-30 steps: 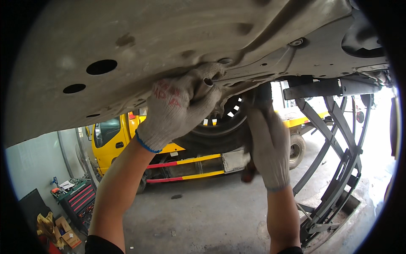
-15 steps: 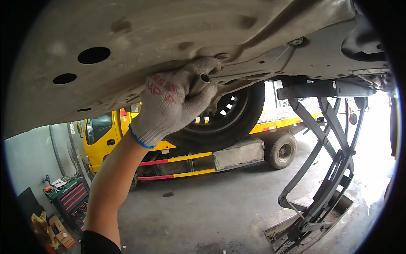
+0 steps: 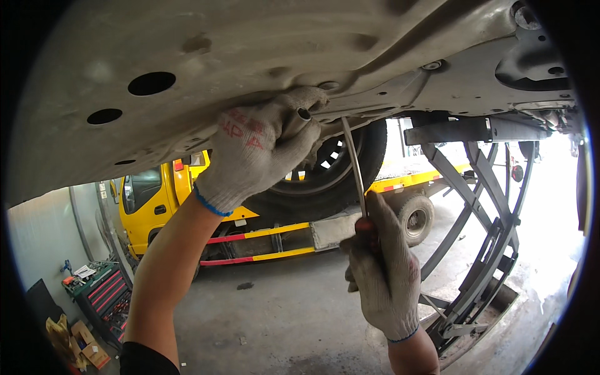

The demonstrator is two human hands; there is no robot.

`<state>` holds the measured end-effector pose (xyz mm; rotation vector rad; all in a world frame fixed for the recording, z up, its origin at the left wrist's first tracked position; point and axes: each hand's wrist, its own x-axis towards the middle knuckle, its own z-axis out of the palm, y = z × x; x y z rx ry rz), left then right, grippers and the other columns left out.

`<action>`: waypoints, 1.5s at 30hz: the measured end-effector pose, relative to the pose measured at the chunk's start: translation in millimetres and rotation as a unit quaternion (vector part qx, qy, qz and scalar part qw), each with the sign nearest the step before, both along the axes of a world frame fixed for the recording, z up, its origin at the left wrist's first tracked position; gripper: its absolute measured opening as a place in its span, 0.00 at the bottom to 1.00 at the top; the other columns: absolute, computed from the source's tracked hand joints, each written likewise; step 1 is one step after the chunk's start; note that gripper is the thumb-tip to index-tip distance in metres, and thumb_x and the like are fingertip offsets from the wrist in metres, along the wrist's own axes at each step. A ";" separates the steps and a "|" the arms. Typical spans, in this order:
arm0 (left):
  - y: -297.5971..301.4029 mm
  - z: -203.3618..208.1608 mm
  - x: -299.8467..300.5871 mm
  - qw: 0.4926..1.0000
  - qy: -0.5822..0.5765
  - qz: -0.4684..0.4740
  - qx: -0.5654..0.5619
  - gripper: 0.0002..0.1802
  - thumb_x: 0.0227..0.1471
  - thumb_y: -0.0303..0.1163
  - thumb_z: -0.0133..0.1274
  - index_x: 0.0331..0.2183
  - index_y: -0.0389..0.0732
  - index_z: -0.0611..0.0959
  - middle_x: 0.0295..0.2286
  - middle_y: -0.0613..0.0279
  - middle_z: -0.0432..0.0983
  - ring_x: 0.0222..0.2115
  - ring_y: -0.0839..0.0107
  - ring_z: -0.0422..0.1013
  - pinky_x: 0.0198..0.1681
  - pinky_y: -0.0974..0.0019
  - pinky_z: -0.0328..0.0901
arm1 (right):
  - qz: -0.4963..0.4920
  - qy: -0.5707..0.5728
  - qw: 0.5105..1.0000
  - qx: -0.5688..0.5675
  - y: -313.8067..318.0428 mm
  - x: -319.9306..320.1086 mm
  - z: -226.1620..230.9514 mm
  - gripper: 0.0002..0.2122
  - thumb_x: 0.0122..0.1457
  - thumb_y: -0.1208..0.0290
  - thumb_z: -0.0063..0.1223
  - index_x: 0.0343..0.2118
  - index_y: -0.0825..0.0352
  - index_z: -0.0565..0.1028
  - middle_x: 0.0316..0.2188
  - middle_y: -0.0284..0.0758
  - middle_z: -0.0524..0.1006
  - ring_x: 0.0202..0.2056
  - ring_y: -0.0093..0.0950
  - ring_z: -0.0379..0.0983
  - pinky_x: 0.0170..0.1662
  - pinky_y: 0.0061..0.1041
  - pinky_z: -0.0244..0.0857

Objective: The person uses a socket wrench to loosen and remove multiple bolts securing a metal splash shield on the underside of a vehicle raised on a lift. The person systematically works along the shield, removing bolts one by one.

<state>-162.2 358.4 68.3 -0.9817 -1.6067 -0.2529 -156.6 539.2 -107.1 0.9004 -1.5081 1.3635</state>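
Head view: my left hand (image 3: 259,140), in a grey-white knitted glove (image 3: 231,172), curls round a short hollow metal tube (image 3: 295,125) just under the grey metal car underbody (image 3: 250,50). On the near right, my gloved right hand (image 3: 386,272) grips a long, steel-shafted, red-handled screwdriver-like tool (image 3: 354,161), its shaft pointing upward.

Room opens at nine o'clock from the right hand (image 3: 387,278); the underbody (image 3: 250,53) bars twelve, the scissor lift (image 3: 486,170) three.
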 end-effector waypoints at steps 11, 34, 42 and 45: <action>5.7 -0.2 7.7 0.999 -0.017 0.035 0.002 0.20 0.54 0.33 0.60 0.48 0.35 0.84 0.21 0.65 0.79 0.25 0.82 0.75 0.37 0.71 0.72 | -0.135 0.140 0.980 -0.026 -7.7 -5.6 30.9 0.27 0.60 0.80 0.53 0.64 0.70 0.66 0.43 0.47 0.80 0.39 0.38 0.81 0.43 0.33 0.74; 1.3 2.9 -2.0 1.000 0.013 -0.009 -0.001 0.21 0.54 0.31 0.59 0.48 0.32 0.83 0.14 0.69 0.67 0.20 0.85 0.67 0.30 0.75 0.68 | 0.154 -0.019 0.983 -0.092 -30.1 -0.8 29.6 0.28 0.65 0.75 0.44 0.69 0.63 0.61 0.32 0.35 0.77 0.19 0.15 0.68 0.20 0.16 0.65; 1.1 2.8 -2.3 1.000 0.002 -0.001 0.019 0.18 0.55 0.30 0.58 0.47 0.36 0.84 0.15 0.73 0.70 0.19 0.86 0.65 0.27 0.75 0.66 | 0.487 -0.113 0.855 -0.139 -25.2 -1.3 32.3 0.31 0.65 0.77 0.42 0.71 0.65 0.53 0.30 0.39 0.78 0.19 0.21 0.70 0.20 0.21 0.65; -8.2 7.5 -7.6 0.998 0.050 0.041 -0.021 0.16 0.55 0.29 0.58 0.46 0.37 0.84 0.15 0.74 0.68 0.18 0.86 0.64 0.26 0.75 0.64 | 0.553 -0.117 0.810 -0.155 -28.3 -1.2 31.4 0.31 0.65 0.74 0.44 0.71 0.65 0.52 0.29 0.41 0.77 0.16 0.24 0.69 0.17 0.22 0.64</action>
